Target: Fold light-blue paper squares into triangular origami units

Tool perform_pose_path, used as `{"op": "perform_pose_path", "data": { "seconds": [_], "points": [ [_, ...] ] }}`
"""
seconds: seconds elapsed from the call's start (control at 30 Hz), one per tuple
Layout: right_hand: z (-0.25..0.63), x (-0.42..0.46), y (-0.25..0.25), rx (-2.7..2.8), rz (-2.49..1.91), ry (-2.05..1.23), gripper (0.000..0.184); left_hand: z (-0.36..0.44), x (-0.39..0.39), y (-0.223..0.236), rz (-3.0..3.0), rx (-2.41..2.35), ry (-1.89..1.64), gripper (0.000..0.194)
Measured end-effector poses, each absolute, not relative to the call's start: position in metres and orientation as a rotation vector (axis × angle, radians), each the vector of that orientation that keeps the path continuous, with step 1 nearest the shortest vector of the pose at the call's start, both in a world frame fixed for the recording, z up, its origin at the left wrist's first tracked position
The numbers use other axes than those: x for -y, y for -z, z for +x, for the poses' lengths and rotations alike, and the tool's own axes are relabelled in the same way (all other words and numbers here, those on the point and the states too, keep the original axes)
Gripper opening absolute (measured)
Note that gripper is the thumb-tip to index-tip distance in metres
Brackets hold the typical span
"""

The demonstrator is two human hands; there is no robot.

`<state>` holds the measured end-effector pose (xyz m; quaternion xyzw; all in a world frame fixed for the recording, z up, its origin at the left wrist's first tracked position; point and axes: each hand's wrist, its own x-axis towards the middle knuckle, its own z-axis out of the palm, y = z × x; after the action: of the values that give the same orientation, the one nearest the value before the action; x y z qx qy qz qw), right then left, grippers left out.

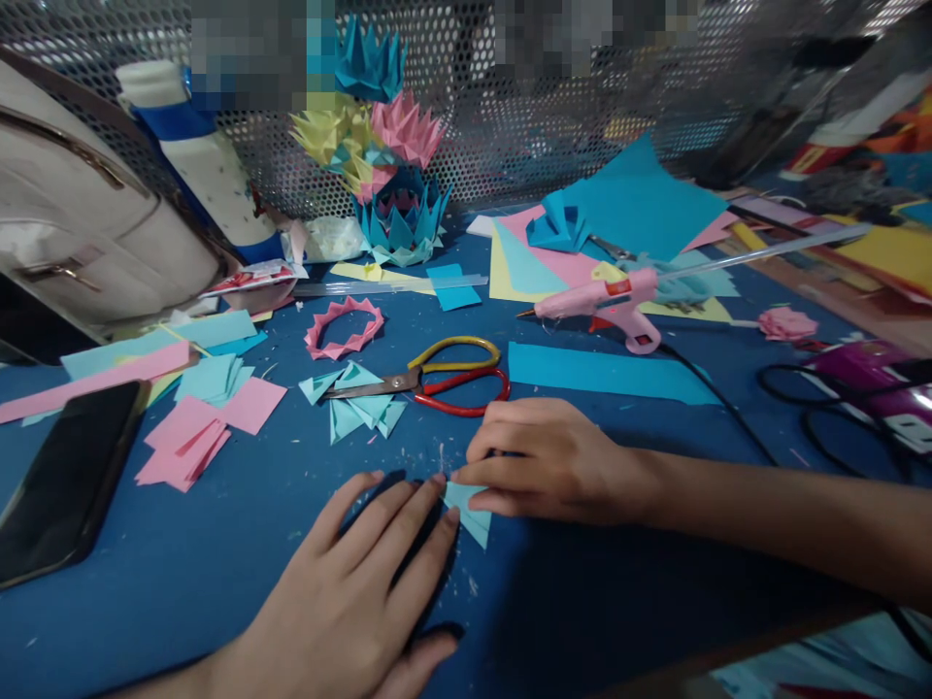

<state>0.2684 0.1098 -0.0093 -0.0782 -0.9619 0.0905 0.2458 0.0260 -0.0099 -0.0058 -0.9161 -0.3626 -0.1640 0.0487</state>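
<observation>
One open left hand (348, 575) steadies a folded pale-blue paper (475, 521) at lower centre, apparently to brace it for the right hand (551, 460), whose curled fingers grip it.

Pale blue paper piece (475, 516), folded, visible part triangular, one corner pointing toward you. Lies on the blue table (218, 553), partly covered by your right hand (549, 461), your left hand (356, 573) at its edge.

A perforated grey metal panel (473, 136) rises along the far edge of the blue worktop (196, 558), whose surface darkens toward the near edge
</observation>
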Motion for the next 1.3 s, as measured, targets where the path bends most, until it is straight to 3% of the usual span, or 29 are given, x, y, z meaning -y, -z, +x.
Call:
{"op": "perform_pose_path", "data": {
  "seconds": [0.33,0.8,1.0,1.3],
  "points": [
    [0.2688,-0.1078,0.0039,2.607,-0.092,0.106,0.013,0.0271,0.0102,0.0032,-2.789,1.12,0.504,0.049],
    [0.2704,-0.1074,0.0076,2.612,-0.161,0.037,0.02,0.0276,0.0109,0.003,-2.791,1.104,0.501,0.048],
    [0.2701,-0.1072,0.0044,2.639,-0.13,0.098,0.013,0.0279,0.0098,0.0068,-2.772,1.089,0.543,0.049],
    [0.2697,-0.1044,0.0016,2.682,-0.078,0.167,0.027,0.0277,0.0122,0.0031,-2.794,1.129,0.537,0.047]
  ]
}}
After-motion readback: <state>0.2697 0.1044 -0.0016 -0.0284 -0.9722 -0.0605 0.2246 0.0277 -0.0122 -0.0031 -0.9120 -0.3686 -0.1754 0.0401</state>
